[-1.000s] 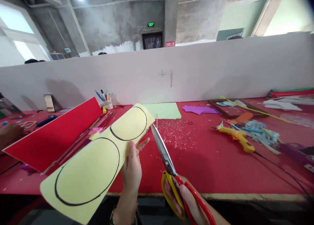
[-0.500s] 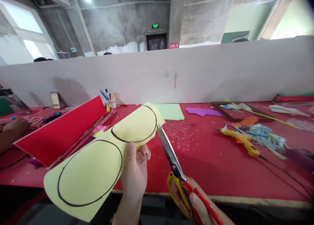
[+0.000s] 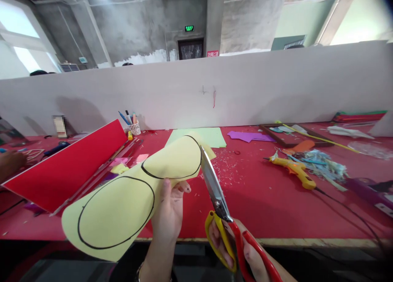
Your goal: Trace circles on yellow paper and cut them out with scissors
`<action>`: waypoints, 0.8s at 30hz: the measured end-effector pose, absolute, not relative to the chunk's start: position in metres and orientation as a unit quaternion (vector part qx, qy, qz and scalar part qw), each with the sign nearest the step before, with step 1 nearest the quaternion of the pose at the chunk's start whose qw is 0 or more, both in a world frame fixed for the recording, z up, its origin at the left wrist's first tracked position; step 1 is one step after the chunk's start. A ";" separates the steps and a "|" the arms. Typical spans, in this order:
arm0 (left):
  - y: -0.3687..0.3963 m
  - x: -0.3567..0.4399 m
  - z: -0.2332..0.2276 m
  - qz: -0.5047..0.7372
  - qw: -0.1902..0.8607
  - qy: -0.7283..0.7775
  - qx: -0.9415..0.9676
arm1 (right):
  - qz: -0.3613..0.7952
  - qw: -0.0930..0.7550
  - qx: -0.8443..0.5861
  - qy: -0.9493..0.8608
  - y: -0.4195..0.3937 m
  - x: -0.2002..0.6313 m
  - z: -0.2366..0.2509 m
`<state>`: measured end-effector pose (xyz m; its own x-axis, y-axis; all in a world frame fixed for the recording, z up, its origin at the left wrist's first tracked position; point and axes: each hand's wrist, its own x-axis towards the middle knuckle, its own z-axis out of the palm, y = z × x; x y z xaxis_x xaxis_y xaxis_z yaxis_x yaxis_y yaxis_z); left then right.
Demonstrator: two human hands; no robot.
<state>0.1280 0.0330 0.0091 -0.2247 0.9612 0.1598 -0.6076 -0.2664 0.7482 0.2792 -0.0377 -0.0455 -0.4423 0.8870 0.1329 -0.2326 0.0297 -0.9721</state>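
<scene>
My left hand [image 3: 168, 211] pinches the near edge of a long yellow sheet [image 3: 123, 204] with two black circles drawn on it, holding it bent above the red table [image 3: 260, 204]. My right hand [image 3: 242, 253] grips red and yellow scissors [image 3: 225, 218] by the handles. The steel blades point up and away, and their tips meet the sheet's right edge beside the farther circle.
A red board [image 3: 64, 167] leans at the left with long sticks beside it. A pen cup [image 3: 134, 128], green [image 3: 211, 136] and purple paper [image 3: 250, 136], a yellow glue gun [image 3: 291, 169], a wooden frame [image 3: 291, 135] and paper scraps lie about. Another person's hand [image 3: 10, 163] shows at far left.
The scissor blades have moved in from beside the sheet to its right edge at the far circle. My left hand has curled the sheet's far end more.
</scene>
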 end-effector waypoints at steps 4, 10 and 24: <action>0.037 0.131 0.004 0.713 0.542 0.305 0.324 | 0.617 0.464 -0.283 -0.570 -0.034 0.276 -0.043; 0.043 0.128 -0.002 0.716 0.532 0.329 0.312 | 0.595 0.492 -0.275 -0.574 -0.028 0.271 -0.037; 0.053 0.100 -0.013 0.677 0.443 0.400 0.431 | 0.602 0.482 -0.283 -0.570 -0.024 0.270 -0.043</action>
<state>0.1002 0.0530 -0.0128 -0.2357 0.9443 0.2296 -0.2542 -0.2879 0.9233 0.2702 -0.0241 -0.0435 -0.3753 0.9033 0.2079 -0.2573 0.1139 -0.9596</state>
